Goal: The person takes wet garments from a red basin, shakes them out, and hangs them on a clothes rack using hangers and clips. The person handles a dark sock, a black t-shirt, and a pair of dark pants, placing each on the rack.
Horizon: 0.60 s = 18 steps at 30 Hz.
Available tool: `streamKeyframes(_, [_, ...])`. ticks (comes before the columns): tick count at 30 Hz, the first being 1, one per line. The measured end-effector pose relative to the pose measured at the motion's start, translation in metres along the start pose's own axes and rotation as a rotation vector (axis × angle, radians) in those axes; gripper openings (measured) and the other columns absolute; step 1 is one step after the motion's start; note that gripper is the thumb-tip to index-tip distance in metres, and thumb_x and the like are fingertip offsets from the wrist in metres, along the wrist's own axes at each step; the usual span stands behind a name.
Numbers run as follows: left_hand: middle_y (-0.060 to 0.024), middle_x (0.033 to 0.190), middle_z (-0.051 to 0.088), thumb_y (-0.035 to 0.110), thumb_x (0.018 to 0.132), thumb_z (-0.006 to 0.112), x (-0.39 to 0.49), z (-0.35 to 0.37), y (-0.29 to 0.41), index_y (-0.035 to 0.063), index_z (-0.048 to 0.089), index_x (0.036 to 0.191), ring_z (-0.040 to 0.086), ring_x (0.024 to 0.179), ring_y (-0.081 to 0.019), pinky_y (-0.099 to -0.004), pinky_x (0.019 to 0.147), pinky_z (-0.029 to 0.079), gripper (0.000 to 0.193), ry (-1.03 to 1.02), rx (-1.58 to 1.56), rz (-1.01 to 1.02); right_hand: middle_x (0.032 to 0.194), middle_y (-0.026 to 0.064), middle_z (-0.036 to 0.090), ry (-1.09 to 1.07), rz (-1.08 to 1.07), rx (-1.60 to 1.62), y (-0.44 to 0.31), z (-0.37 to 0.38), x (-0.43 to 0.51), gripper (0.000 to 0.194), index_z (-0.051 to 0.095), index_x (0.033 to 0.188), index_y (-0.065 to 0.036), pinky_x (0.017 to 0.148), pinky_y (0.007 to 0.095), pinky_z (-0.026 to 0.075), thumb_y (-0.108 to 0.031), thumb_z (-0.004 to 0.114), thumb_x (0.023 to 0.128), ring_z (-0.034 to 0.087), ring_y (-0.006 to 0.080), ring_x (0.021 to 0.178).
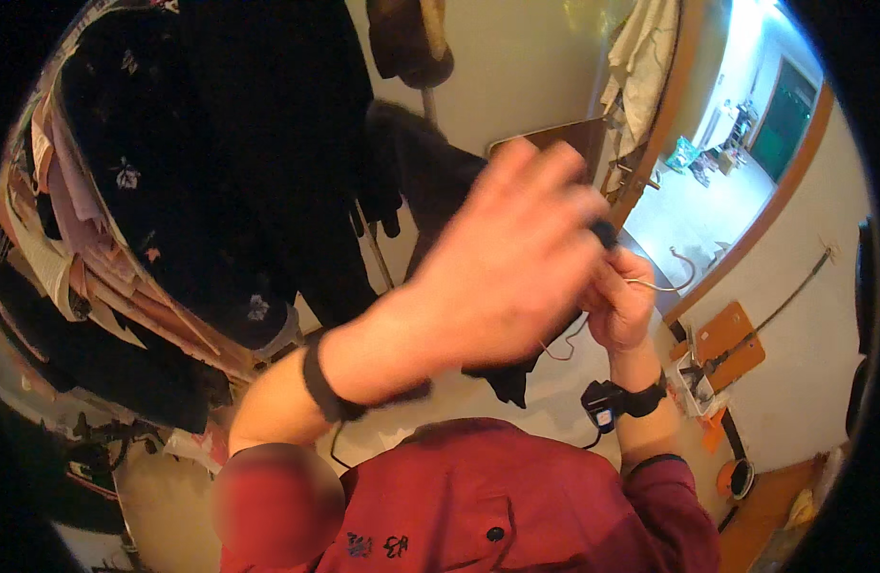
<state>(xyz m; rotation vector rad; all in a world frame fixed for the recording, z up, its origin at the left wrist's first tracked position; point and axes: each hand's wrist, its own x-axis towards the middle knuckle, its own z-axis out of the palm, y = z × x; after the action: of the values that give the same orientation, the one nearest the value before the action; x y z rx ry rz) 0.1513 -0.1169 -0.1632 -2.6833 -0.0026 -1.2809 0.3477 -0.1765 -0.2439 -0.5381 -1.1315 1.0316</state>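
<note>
My left hand (pixel 511 251), blurred and large, reaches across the middle, its fingers curled near a small black piece (pixel 603 233). Whether it grips that piece I cannot tell. Beside and partly behind it, my right hand (pixel 622 301) is closed on a thin metal wire with a curved hook (pixel 683 279), which looks like a wire hanger. The hook points right. Dark cloth (pixel 440 165) shows behind my left hand; whether it hangs from the wire is hidden. A thin reddish cord (pixel 570 347) dangles below my hands.
Dark garments (pixel 268 143) hang at the left beside a rack of pale clothes (pixel 89 200). A light cloth (pixel 637 64) hangs by the doorway frame (pixel 791 175) at upper right. An orange-brown board (pixel 733 344) and a white basket (pixel 697 387) stand at the right wall.
</note>
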Motion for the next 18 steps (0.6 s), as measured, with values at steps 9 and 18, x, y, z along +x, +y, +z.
streamKeyframes(9, [-0.0149,0.111,0.059,-0.003,0.074,0.066,0.017,-0.03,-0.024,0.003,0.051,0.115,0.055,0.108,-0.0367,-0.0475,0.102,0.041,0.043,-0.152,-0.569,-0.041,0.071,0.0035,0.058,0.219,0.011,-0.286,-0.02,0.022,-0.013,0.024,0.064,0.104,0.004,0.048,0.0195,0.034,-0.012,0.056,0.088,0.045,0.0065,0.051])
streamKeyframes(18, [-0.0115,0.09,0.065,0.004,0.066,0.075,0.051,-0.027,-0.019,0.0048,0.064,0.099,0.062,0.086,-0.0284,-0.0381,0.077,0.049,0.034,-0.267,0.028,0.072,0.073,0.0047,0.064,0.14,-0.183,-0.312,-0.022,0.021,-0.009,0.015,0.066,0.095,0.002,0.053,0.0201,0.04,-0.004,0.053,0.089,0.052,0.0057,0.06])
